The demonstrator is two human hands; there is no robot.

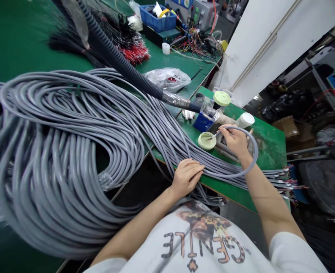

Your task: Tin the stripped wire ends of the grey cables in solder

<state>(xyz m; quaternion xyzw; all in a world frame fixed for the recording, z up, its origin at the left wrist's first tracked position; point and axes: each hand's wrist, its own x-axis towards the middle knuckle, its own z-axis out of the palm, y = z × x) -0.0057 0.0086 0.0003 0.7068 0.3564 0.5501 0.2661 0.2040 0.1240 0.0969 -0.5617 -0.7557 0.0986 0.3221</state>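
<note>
My right hand (pixel 236 142) pinches a grey cable (pixel 255 146) close to its stripped end. The thin bare wires of that end reach over a small round pale-green tub (pixel 206 141), perhaps touching its contents. From my fingers the cable loops around past my right wrist and back to the bundle. My left hand (pixel 186 175) lies on the near edge of the long bundle of grey cables (pixel 167 125), its fingers stretched out and close together. Its thumb is partly hidden.
A large coil of grey cable (pixel 56 151) fills the left. A ribbed black hose (pixel 121 60) crosses above, ending near a blue box (pixel 204 121). A lidded jar (pixel 222 98) and white jar (pixel 245 120) stand behind my right hand. Wire ends (pixel 291 182) overhang the table's right edge.
</note>
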